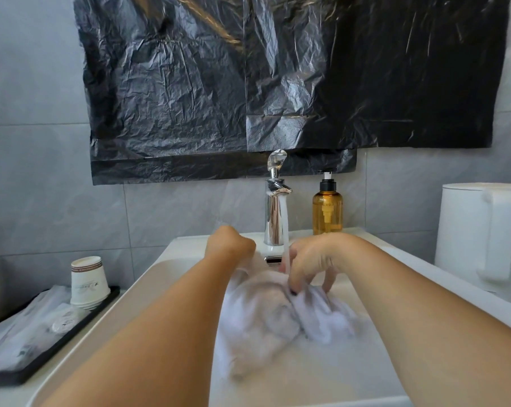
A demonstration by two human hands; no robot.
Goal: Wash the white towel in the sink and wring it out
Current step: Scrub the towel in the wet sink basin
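Crumpled, soaked white cloth towel bunched in the basin of the white rectangular ceramic sink, directly below the running stream from the tall chrome tap. Right hand over the towel's upper right part, fingers curled down and pinching a fold of the wet cloth, dark-painted nails visible, water falling just beside the knuckles. Left hand bent at the wrist at the towel's far left edge, fingers turned away from the camera and hidden; grip there impossible to tell. Amber plastic pump bottle with black dispenser upright on the sink ledge, just right of the tap. White lidded kettle-like jug at far right. Stack of upturned paper cups on a black tray with wrapped packets, left of the sink. Crinkled black plastic sheeting across the grey tiled wall above.
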